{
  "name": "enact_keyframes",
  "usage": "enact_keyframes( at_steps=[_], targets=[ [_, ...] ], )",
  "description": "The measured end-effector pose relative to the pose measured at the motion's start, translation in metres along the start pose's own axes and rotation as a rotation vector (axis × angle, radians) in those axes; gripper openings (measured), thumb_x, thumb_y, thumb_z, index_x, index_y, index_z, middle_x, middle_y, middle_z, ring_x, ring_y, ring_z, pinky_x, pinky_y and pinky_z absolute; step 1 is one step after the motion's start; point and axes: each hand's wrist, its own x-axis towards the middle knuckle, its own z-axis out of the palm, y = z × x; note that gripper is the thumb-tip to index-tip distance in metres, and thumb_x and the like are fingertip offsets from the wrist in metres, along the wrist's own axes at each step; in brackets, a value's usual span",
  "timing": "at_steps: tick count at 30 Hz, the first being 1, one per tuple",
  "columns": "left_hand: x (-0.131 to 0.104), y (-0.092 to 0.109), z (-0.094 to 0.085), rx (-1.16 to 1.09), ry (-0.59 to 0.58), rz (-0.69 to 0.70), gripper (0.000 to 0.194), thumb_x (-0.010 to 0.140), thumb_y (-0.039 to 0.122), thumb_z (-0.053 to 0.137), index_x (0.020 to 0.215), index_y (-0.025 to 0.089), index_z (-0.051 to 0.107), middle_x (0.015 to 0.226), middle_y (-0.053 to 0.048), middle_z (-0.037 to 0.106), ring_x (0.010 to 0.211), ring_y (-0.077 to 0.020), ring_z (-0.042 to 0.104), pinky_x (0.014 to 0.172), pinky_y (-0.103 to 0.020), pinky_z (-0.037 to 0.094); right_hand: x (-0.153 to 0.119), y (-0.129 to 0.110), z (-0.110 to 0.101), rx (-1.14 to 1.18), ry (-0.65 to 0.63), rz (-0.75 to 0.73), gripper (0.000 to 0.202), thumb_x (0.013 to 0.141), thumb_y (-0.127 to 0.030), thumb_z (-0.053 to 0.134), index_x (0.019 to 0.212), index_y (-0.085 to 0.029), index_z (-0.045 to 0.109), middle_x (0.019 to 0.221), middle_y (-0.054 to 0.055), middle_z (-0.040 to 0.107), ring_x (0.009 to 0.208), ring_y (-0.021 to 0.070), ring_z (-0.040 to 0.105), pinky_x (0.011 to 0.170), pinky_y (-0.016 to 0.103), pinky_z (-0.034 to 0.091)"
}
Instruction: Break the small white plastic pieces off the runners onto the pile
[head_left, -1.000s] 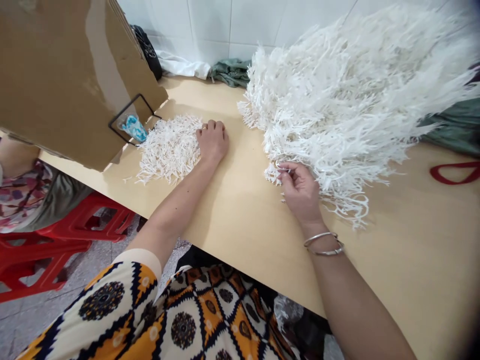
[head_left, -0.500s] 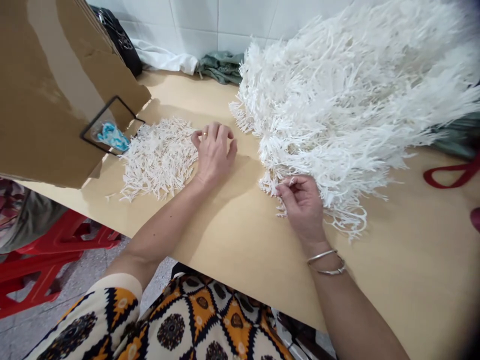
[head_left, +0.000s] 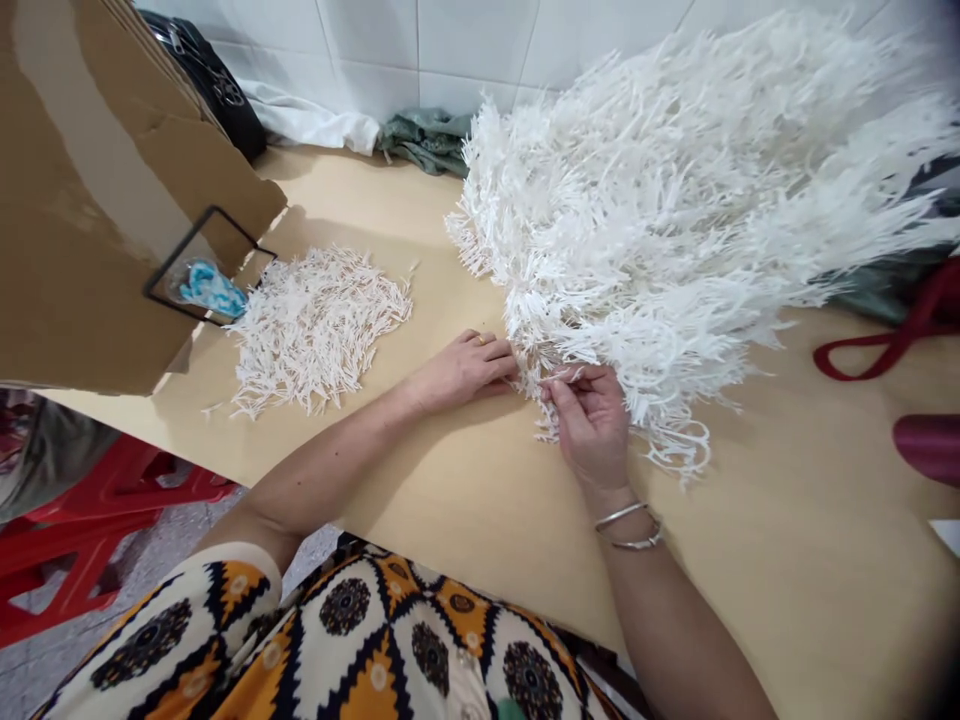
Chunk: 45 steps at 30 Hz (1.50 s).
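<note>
A large heap of white stringy strands covers the right half of the table. At its lower left edge my right hand pinches a thin white strand between thumb and fingers. Close beside it, on the left, my left hand reaches the edge of the heap with its fingers held together; what they hold, if anything, is hidden. A smaller, flatter pile of short white pieces lies on the table to the left.
Upright cardboard and a black wire frame with a blue-and-white packet stand left. Dark green cloth lies by the tiled wall. A red strap rests at right; red stools are below the table's left edge.
My left hand has moved right, away from the small pile, to the heap's edge beside my right hand. My right hand keeps its pinch. The view has shifted slightly.
</note>
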Motion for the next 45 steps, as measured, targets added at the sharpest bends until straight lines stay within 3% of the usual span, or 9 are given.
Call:
enact_keyframes(
  at_steps=[10,16,19,23,28,31,35,41,45],
  targets=[
    [-0.014,-0.032,-0.021,-0.298,0.065,-0.164,0.029,0.106,0.044,0.056,0.1,0.02,0.071,0.106,-0.009,0.075,0.102,-0.0231,0.067,0.101,-0.036,0.043,-0.002,0.006,0.004,-0.291,0.025,-0.219,0.011,0.102,-0.032,0.06,0.108,-0.025,0.056,0.115,0.011,0.07,0.11,0.0232,0.071,0.102,0.045,0.059],
    [-0.021,-0.045,-0.04,-0.817,-0.103,-0.158,0.042,0.096,0.062,0.069,0.093,0.02,0.073,0.096,-0.008,0.074,0.093,-0.0199,0.067,0.093,-0.033,0.05,-0.005,-0.003,0.006,-0.33,-0.082,-0.268,0.007,0.099,-0.023,0.056,0.104,-0.026,0.052,0.106,0.007,0.066,0.096,0.0203,0.067,0.085,0.037,0.058],
    [-0.025,-0.043,-0.047,-1.057,-0.139,-0.193,0.042,0.093,0.061,0.075,0.09,0.019,0.072,0.102,-0.009,0.073,0.1,-0.0195,0.067,0.101,-0.034,0.051,-0.004,-0.006,0.008,-0.454,-0.082,-0.334,0.007,0.099,-0.02,0.052,0.102,-0.027,0.053,0.098,0.006,0.064,0.09,0.0211,0.065,0.08,0.038,0.058],
    [-0.023,-0.039,-0.044,-1.167,-0.038,-0.26,0.043,0.09,0.059,0.081,0.085,0.018,0.068,0.122,-0.012,0.075,0.117,-0.0214,0.068,0.11,-0.037,0.049,-0.006,-0.006,0.013,-0.64,-0.202,-0.408,0.02,0.099,-0.014,0.046,0.109,-0.027,0.058,0.104,0.009,0.068,0.104,0.0271,0.066,0.095,0.049,0.059],
    [-0.019,-0.043,-0.031,-1.208,0.128,-0.332,0.044,0.088,0.057,0.082,0.091,0.018,0.063,0.089,-0.003,0.07,0.086,-0.0143,0.063,0.088,-0.029,0.048,-0.023,-0.02,0.016,-0.873,-0.324,-0.424,0.03,0.102,-0.015,0.049,0.129,-0.022,0.059,0.119,0.016,0.066,0.114,0.0335,0.063,0.102,0.055,0.057],
    [-0.018,-0.048,-0.024,-1.215,0.199,-0.318,0.043,0.087,0.055,0.082,0.089,0.018,0.059,0.085,0.0,0.065,0.083,-0.0122,0.059,0.084,-0.028,0.046,-0.031,-0.029,0.006,-0.967,-0.366,-0.432,0.018,0.104,-0.023,0.054,0.12,-0.021,0.062,0.111,0.015,0.068,0.104,0.0337,0.064,0.094,0.052,0.058],
    [-0.016,-0.054,-0.015,-1.205,0.272,-0.315,0.044,0.086,0.051,0.083,0.083,0.019,0.053,0.08,0.002,0.059,0.082,-0.0113,0.058,0.081,-0.027,0.046,-0.032,-0.031,-0.016,-0.942,-0.287,-0.463,0.009,0.105,-0.026,0.057,0.097,-0.025,0.062,0.09,0.008,0.07,0.087,0.0304,0.065,0.081,0.049,0.057],
    [-0.01,-0.057,-0.004,-1.194,0.35,-0.312,0.045,0.082,0.045,0.085,0.08,0.02,0.048,0.08,0.002,0.06,0.087,-0.0117,0.064,0.082,-0.027,0.048,-0.051,-0.055,-0.022,-0.761,-0.168,-0.466,0.015,0.101,-0.026,0.067,0.116,-0.026,0.073,0.128,0.013,0.076,0.12,0.0308,0.072,0.105,0.054,0.058],
    [-0.006,-0.058,0.001,-1.176,0.383,-0.319,0.045,0.081,0.043,0.087,0.08,0.019,0.049,0.085,0.0,0.067,0.084,-0.0099,0.066,0.078,-0.026,0.047,-0.068,-0.092,-0.032,-0.785,0.02,-0.294,0.014,0.102,-0.037,0.069,0.109,-0.03,0.079,0.116,0.008,0.082,0.11,0.0302,0.077,0.098,0.053,0.059]
  ],
)
